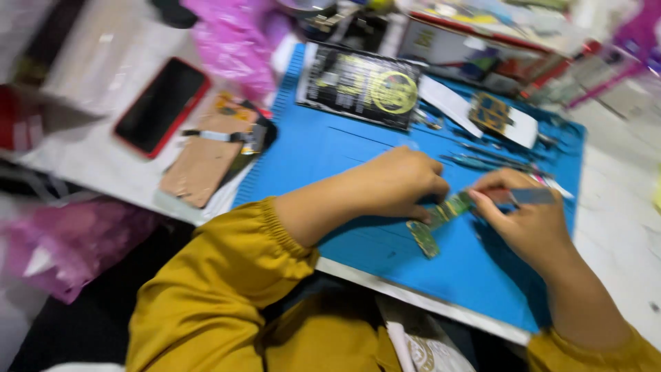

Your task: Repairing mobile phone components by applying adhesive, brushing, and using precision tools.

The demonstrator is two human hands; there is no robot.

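Landmark: blue work mat (358, 241), laid across a white table (620, 234).

Left of the mat: pink plastic bag (65, 241) hanging low, off the table edge. Phone in a red case (162, 105), screen dark, lies flat on the table, well left of the mat. Between phone and mat, a brown flat panel (203, 165) with small parts on top, its right edge overlapping the mat's left border.

On the mat, far edge: black card with a yellow round emblem (361, 84). Right of it, a white slip carrying a small blue-and-gold board (490, 114). Thin metal tools (489, 162) lie in a row toward the mat's right side; blurred, kinds unclear.

Mat centre: left hand (396, 184), yellow sleeve, fingers curled down and pressing on one end of a green circuit board (441, 219). The board lies on the mat at a slant, between the two hands.

Just right: right hand (527, 217), pinched closed around a slim grey tool (533, 196) whose tip meets the board's upper end. Exact tool kind cannot be told through motion blur.
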